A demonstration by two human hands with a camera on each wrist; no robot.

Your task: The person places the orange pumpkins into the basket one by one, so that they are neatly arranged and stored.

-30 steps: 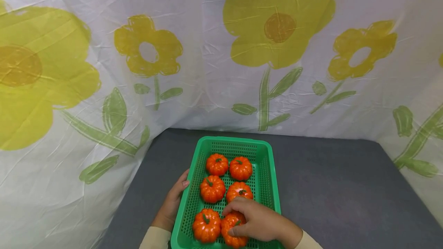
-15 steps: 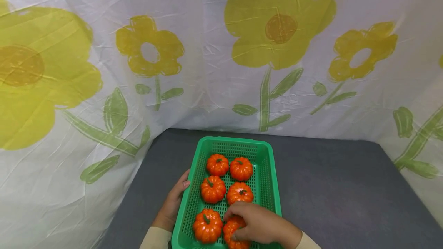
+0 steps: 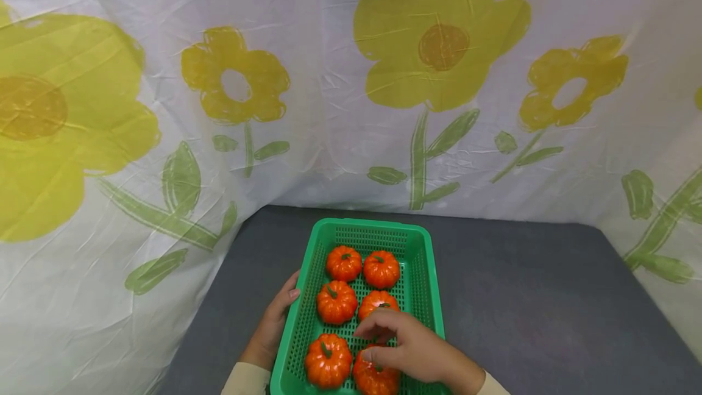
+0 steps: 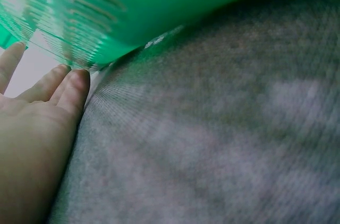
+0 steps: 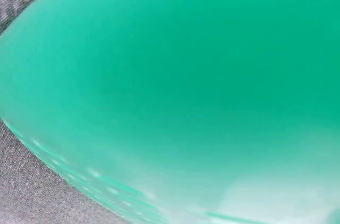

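A green plastic basket (image 3: pixel 435 279) with slotted walls holds several small orange pumpkins with green stems. My left hand (image 3: pixel 272 325) rests against the outside of the basket's left wall; in the left wrist view its fairly straight fingers (image 4: pixel 73 94) touch the slotted side. Over the front right pumpkin (image 3: pixel 376 378) is my right hand (image 3: pixel 414 346), thumb and fingers curved and apart, with a gap between them. It partly covers that pumpkin and the middle right pumpkin (image 3: pixel 377 302). Beside it sits the front left pumpkin (image 3: pixel 328 361). The basket's blurred green wall (image 5: pixel 175 75) fills the right wrist view, which hides the right fingers.
Back left pumpkin (image 3: pixel 343 264), back right pumpkin (image 3: pixel 381 269) and middle left pumpkin (image 3: pixel 336 302) lie in the basket. It stands on a dark grey tabletop (image 3: pixel 526 303). A white curtain (image 3: pixel 323 108) with yellow flowers hangs behind and at both sides.
The right hand, which held the front right pumpkin, shifts it slightly to the right, then lets go and lifts a little. The left hand and basket stay in place.
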